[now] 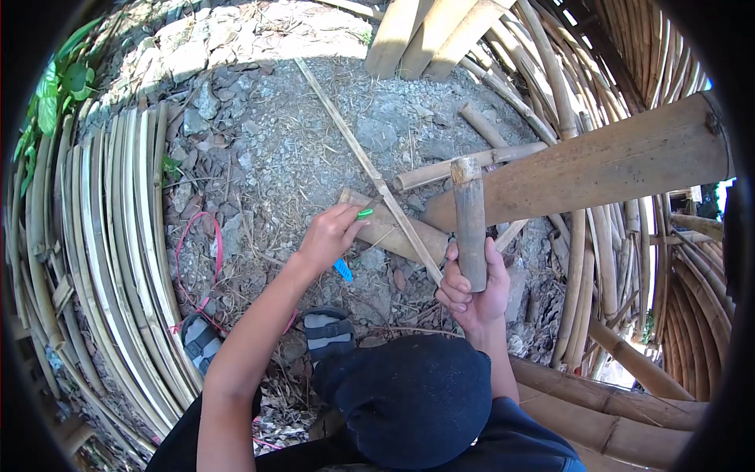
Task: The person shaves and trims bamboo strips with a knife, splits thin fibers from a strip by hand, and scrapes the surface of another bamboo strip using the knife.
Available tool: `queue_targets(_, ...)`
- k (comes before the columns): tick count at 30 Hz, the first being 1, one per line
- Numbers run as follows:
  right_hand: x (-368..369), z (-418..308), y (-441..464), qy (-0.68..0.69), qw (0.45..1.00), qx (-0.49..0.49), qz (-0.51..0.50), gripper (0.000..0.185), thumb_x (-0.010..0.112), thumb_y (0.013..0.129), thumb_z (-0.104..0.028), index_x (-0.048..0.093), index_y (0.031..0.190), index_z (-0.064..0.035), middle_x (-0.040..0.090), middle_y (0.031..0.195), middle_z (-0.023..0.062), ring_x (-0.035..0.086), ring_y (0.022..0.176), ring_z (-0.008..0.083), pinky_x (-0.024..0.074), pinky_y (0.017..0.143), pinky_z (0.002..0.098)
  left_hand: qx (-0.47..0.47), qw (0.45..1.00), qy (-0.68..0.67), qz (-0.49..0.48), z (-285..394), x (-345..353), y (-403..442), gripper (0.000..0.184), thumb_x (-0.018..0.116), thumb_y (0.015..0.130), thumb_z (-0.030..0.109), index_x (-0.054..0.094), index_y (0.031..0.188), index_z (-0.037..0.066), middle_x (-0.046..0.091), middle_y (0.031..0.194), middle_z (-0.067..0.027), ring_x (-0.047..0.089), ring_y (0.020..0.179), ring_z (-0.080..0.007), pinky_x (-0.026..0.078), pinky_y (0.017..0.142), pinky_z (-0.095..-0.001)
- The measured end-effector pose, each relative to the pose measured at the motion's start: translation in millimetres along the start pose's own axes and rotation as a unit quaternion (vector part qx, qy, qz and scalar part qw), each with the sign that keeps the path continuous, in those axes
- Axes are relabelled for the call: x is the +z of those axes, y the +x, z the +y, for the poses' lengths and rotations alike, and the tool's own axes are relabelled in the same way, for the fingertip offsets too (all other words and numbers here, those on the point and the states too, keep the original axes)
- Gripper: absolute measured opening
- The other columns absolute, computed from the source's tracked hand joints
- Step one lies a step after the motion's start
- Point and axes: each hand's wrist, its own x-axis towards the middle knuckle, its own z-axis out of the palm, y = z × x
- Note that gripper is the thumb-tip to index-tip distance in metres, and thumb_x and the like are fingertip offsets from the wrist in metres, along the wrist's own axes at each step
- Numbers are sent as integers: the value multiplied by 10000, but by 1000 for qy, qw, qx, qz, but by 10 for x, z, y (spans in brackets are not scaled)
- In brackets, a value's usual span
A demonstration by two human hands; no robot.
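My left hand (323,238) is closed round a small tool with a green and blue handle (343,270); its dark tip lies by a long split bamboo strip (344,127). In my right hand (480,293) is a short, thick bamboo piece (471,228), held upright with its pale worn end away from me. The strip slants down to the right, across a bamboo section (405,234) on the ground, and its lower end reaches close to my right hand. Whether the right fingers also touch the strip cannot be made out.
Many split bamboo strips (118,236) lie along the left. A large bamboo pole (582,169) juts in from the right, with more poles behind it. Pink string (218,252) lies on the stony ground near two sandalled feet. A dark cap (417,393) fills the bottom middle.
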Motion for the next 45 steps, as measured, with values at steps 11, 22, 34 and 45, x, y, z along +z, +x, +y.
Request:
queue_targets(11, -533, 637, -243, -310, 947, 2, 90, 491, 462, 1016, -476, 599, 1053, -6, 587, 669, 102, 443, 446, 121, 362, 420, 281, -358, 793, -477, 127, 838, -1009, 640, 270, 653, 981, 236, 627, 1085, -12, 681, 940, -90, 704, 874, -188, 599, 682, -293)
queue_targets(22, -1986, 1901, -497, -829, 485, 33, 276, 414, 568, 904, -413, 548, 1105, -51, 699, 1022, 195, 667, 927, 434, 511, 779, 537, -378, 702, -602, 30, 2079, -1877, 704, 263, 602, 1006, 245, 602, 1081, -8, 666, 984, -100, 701, 863, -176, 624, 729, -277)
queue_targets(34, 1664, -293, -619, -451, 780, -346, -262, 427, 616, 985, -293, 599, 1259, 34, 644, 1108, 123, 599, 982, 166, 486, 808, 296, -155, 964, -191, -103, 3013, -2266, 522, 224, 716, 935, 152, 699, 1087, -11, 675, 908, -43, 629, 776, -53, 528, 638, -238)
queue_targets(45, 2258, 115, -751, -398, 869, -240, -171, 238, 546, 1037, -199, 599, 999, 30, 606, 785, 62, 635, 716, 130, 517, 671, 254, -41, 986, 93, -132, 2874, -2979, 18, 385, 699, 920, 327, 693, 1096, -16, 705, 1033, -179, 685, 913, -305, 546, 793, -393)
